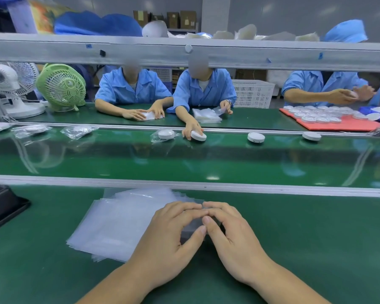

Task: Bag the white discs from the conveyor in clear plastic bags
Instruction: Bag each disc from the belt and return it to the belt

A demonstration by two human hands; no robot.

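Observation:
A stack of clear plastic bags lies on the green bench in front of me. My left hand and my right hand meet at the stack's right edge. Their curled fingertips and thumbs pinch the edge of the top bag. On the conveyor belt beyond, bare white discs lie at the far side: one white disc and another disc further right. A person opposite holds a third disc. A bagged disc lies beside it.
More bagged discs lie on the belt's far left. A black tray sits at my left. Across the belt, several people in blue coats work. There are two fans, a white crate and a red mat carrying parts.

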